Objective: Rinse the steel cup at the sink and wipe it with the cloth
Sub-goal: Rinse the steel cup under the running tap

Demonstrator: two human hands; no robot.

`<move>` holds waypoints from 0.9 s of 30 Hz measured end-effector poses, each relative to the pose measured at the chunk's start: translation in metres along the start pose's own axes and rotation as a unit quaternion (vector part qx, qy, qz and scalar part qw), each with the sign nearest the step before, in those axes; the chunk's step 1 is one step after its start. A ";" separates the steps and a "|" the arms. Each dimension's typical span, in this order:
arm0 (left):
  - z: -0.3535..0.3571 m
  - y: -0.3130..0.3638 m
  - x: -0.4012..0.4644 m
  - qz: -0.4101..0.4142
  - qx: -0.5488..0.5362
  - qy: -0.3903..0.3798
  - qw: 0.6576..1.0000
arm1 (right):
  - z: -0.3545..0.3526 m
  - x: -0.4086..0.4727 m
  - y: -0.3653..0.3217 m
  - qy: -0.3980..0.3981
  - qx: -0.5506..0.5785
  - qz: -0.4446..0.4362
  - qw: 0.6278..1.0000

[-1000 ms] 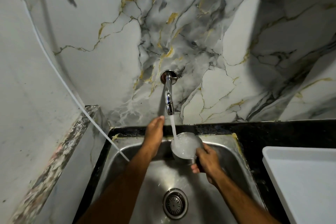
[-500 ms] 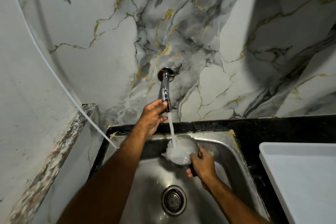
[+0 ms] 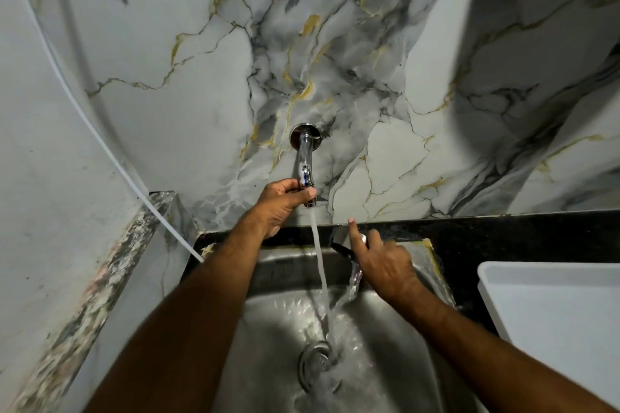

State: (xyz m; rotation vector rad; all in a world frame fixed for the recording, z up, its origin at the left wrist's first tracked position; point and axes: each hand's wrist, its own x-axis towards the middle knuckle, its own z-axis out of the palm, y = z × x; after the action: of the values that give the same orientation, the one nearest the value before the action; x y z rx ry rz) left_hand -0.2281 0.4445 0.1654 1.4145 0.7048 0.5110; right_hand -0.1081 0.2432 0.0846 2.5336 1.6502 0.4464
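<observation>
My right hand (image 3: 385,268) holds the steel cup (image 3: 339,235) tipped on its side over the back of the sink (image 3: 432,265), to the right of the stream. The hand hides most of the cup, and water spills out of it into the basin. My left hand (image 3: 281,203) is closed around the end of the chrome wall tap (image 3: 303,157). A thin stream of water (image 3: 318,265) falls from the tap to the drain (image 3: 315,365). No cloth is in view.
A black stone counter (image 3: 503,238) runs around the sink. A white plastic tray (image 3: 553,318) stands on it at the right. A white hose (image 3: 100,141) slants down the left wall to the sink's corner. Marble tiles back the tap.
My left hand has risen from beside the cup and gripped the tap. My right hand has moved the cup right, out of the stream, and tipped it so its water pours out.
</observation>
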 end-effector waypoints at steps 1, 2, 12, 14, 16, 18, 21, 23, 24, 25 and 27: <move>0.004 0.000 -0.001 0.006 0.012 0.030 0.999 | 0.001 0.002 0.001 0.017 -0.007 0.001 1.000; 0.010 0.001 -0.002 0.006 0.026 0.067 0.997 | 0.002 0.003 0.001 0.023 -0.009 0.002 1.000; 0.053 0.008 -0.013 0.011 0.178 0.302 0.936 | 0.010 -0.017 -0.023 -0.057 0.063 0.065 0.994; 0.053 0.006 -0.021 0.039 0.249 0.291 0.923 | 0.004 -0.020 -0.024 -0.073 0.111 0.112 0.985; 0.053 -0.002 -0.034 0.064 0.282 0.264 0.920 | -0.001 -0.025 -0.022 -0.094 0.188 0.189 0.959; 0.054 -0.016 -0.051 0.058 0.269 0.221 0.936 | -0.004 -0.027 -0.016 -0.113 0.413 0.333 0.840; 0.059 -0.043 -0.081 -0.005 0.236 0.173 0.956 | -0.009 -0.035 -0.011 -0.150 0.685 0.431 0.568; 0.061 -0.057 -0.098 -0.033 0.195 0.149 0.969 | -0.016 -0.045 -0.007 -0.168 0.734 0.402 0.522; 0.064 -0.061 -0.107 -0.042 0.171 0.125 0.976 | -0.021 -0.052 -0.003 -0.170 0.744 0.385 0.519; 0.067 -0.064 -0.115 -0.051 0.150 0.098 0.983 | -0.024 -0.058 0.000 -0.170 0.746 0.372 0.525; 0.077 -0.069 -0.128 -0.062 0.115 0.056 0.990 | -0.030 -0.071 0.007 -0.165 0.751 0.364 0.526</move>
State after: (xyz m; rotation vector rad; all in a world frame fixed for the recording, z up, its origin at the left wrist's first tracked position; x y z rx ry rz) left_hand -0.2694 0.2938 0.1155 1.5538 0.9612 0.4240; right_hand -0.1368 0.1735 0.1013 3.6143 0.4445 -2.3585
